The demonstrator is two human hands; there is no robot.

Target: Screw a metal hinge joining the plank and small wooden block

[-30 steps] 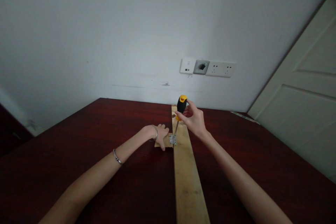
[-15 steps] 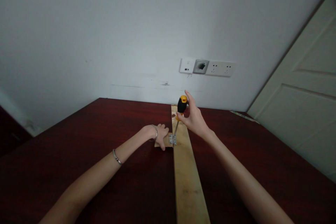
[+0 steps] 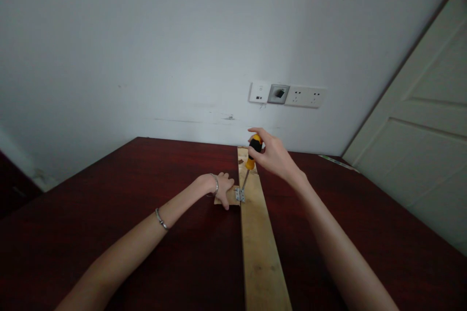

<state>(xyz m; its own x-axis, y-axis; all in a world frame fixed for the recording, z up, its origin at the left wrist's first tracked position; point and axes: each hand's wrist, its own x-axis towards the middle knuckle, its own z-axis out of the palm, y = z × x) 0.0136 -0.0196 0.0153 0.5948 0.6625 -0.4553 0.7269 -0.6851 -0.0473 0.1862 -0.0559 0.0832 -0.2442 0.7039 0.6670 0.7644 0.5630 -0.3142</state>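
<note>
The right hand (image 3: pixel 272 151) closes thumb and fingers around the handle of the screwdriver (image 3: pixel 250 164), whose tip is at the metal hinge (image 3: pixel 240 195). This hinge lies across the joint between the small board (image 3: pixel 233 200) and the long plank (image 3: pixel 257 243), on the bench (image 3: pixel 175 165). The left hand (image 3: pixel 224 188) lies with fingers spread on the small board, gripping nothing. For good turning, the shaft should stand straight, with steady downward pressure.

There is one screwdriver (image 3: pixel 250 163), one hinge (image 3: pixel 240 195) and two wooden boards (image 3: pixel 258 238). One panelled door (image 3: pixel 426 148) and two power sockets (image 3: pixel 296 96) show.
</note>
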